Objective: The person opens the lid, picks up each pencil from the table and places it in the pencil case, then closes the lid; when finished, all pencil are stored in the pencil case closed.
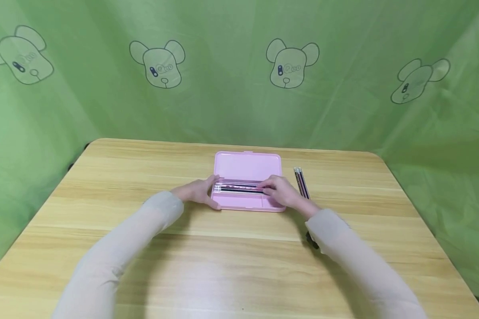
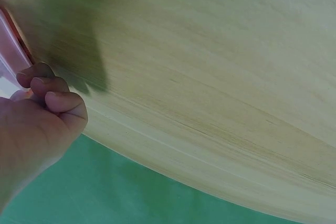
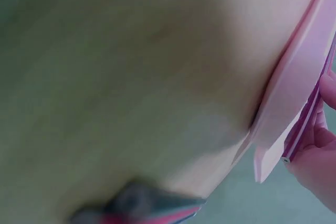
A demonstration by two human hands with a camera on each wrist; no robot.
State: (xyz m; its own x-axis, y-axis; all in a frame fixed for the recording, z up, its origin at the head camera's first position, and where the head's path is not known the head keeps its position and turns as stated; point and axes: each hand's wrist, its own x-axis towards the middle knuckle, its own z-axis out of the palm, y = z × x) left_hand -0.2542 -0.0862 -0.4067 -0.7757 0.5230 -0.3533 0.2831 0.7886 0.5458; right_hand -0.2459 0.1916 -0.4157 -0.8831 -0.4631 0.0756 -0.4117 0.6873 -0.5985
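A pink pencil case lies with its lid folded back, and several striped pencils rest lengthwise in it. My left hand holds the case's left end, thumb at the front corner. In the left wrist view, curled fingers meet the case's pink edge. Over the right part of the case, my right hand pinches a pencil. From the right wrist, that dark striped pencil shows between thumb and fingers, its end sticking out beside the pink case.
More striped pencils lie together right of the case, partly hidden by my right forearm. A small dark object shows under the right sleeve. The wooden table ends at a green curtain behind it.
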